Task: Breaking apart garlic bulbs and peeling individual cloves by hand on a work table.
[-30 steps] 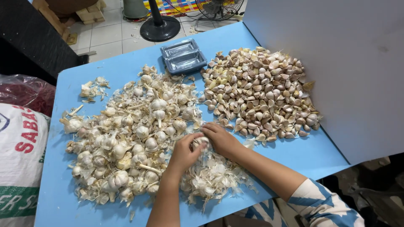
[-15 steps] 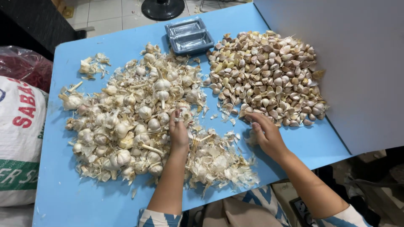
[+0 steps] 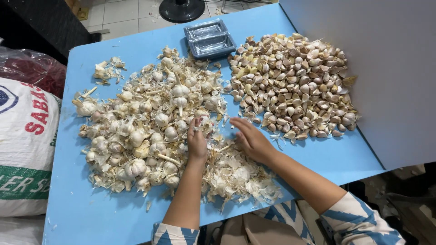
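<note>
My left hand (image 3: 196,140) reaches into the near edge of a big pile of whole garlic bulbs (image 3: 145,122), and its fingers curl around one garlic bulb (image 3: 204,123). My right hand (image 3: 250,138) hovers just right of it with fingers spread, holding nothing. It is over the blue table (image 3: 345,154), between the bulbs and a heap of separated garlic cloves (image 3: 295,81). A mound of papery garlic skins (image 3: 236,179) lies under both forearms.
Two stacked clear plastic trays (image 3: 210,38) sit at the table's far edge. A grey panel (image 3: 390,68) stands along the right side. A white printed sack (image 3: 22,149) and a red mesh bag (image 3: 32,68) lie left of the table. A fan base (image 3: 181,9) stands on the tiled floor.
My right hand has left the near edge of the clove heap and come back left towards my left hand. My left hand has stayed at the bulb pile.
</note>
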